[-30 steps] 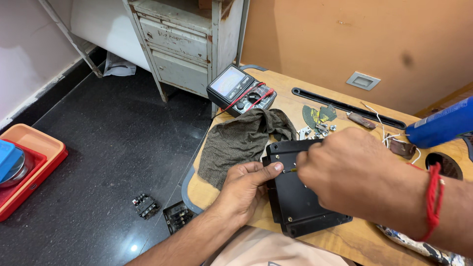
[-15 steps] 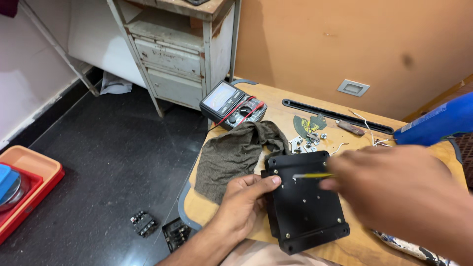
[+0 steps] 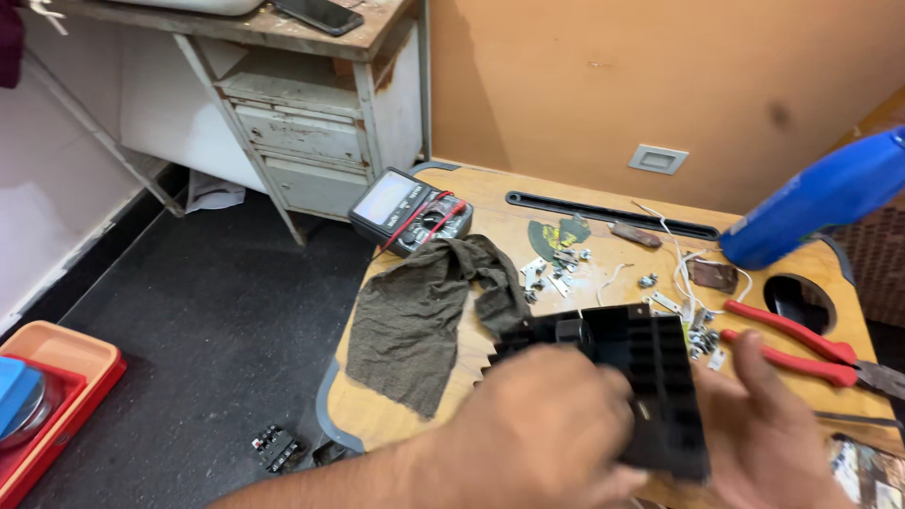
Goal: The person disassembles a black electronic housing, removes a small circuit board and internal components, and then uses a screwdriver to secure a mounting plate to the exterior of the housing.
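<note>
Multimeter (image 3: 412, 209), olive rag (image 3: 424, 311), red pliers (image 3: 801, 344).

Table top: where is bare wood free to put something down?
Bare table shows behind the cloth, between multimeter and black strip. It is crowded among small metal parts, wires and red pliers.
</note>
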